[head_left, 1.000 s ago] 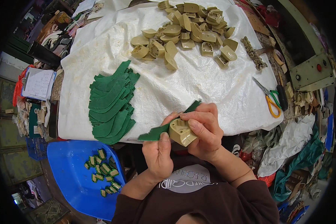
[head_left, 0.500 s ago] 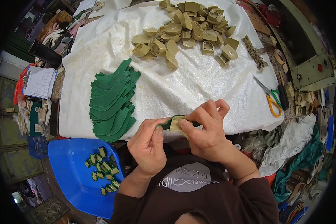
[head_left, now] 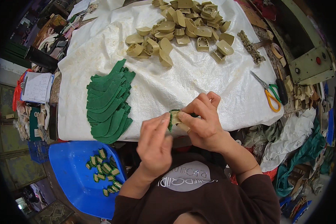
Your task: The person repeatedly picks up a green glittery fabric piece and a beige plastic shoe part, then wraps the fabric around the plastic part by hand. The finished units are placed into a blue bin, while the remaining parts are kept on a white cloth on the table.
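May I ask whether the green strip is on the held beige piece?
On: the green strip borders the beige piece at left; the right hand hides some.

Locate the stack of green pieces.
Head view, left of centre: the stack of green pieces lies on the white sheet, up-left of the left hand and just above the blue tub in the picture.

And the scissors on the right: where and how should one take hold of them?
The scissors are probably best gripped by the orange and green handles, from the person's side: these lie nearer, while the blades point away and left.
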### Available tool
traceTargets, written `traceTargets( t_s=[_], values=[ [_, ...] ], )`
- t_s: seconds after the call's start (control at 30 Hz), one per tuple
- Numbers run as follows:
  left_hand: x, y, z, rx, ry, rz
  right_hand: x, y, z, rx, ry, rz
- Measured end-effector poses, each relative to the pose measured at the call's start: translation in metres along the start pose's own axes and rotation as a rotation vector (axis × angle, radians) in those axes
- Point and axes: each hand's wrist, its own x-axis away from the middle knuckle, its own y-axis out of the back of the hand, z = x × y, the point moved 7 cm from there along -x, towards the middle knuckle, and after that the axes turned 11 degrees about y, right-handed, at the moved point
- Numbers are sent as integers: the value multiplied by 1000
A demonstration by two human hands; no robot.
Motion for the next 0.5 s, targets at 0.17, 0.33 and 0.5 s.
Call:
traceTargets(
  t_s=[0.17, 0.33, 0.5],
  values=[
    [-4, 4, 25, 230, -84, 5, 5, -4, -2, -287, -29, -31],
    [-3, 0, 10, 73, -206, 21, 6, -7, -3, -459, -82, 13],
    [-1, -2, 9, 48, -197, 41, 4, -11, 1, -453, -76, 173]
  ],
)
